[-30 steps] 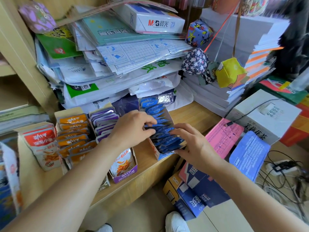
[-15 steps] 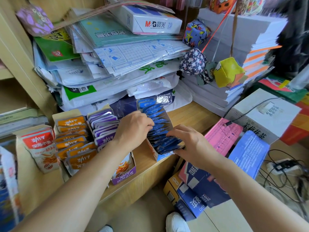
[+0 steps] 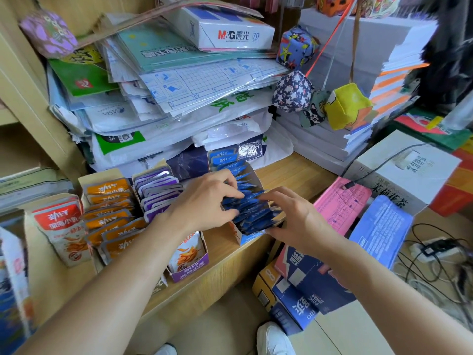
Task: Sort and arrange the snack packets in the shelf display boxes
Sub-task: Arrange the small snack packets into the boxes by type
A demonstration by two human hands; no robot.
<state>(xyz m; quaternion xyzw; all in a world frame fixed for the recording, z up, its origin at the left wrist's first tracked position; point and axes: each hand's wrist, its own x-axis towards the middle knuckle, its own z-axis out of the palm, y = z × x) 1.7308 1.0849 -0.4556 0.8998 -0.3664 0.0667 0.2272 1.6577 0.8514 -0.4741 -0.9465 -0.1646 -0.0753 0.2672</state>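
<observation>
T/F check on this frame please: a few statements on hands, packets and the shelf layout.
1. The left hand and right hand both have fingers on the blue packets. True.
2. The purple packets sit to the right of the blue ones. False: they sit to their left, between them and the orange packets.
3. The M&G paper ream lies on top of the stationery pile behind the packets. True.
4. The orange packets lie loose on the floor. False: they stand in rows up on the wooden shelf.
</observation>
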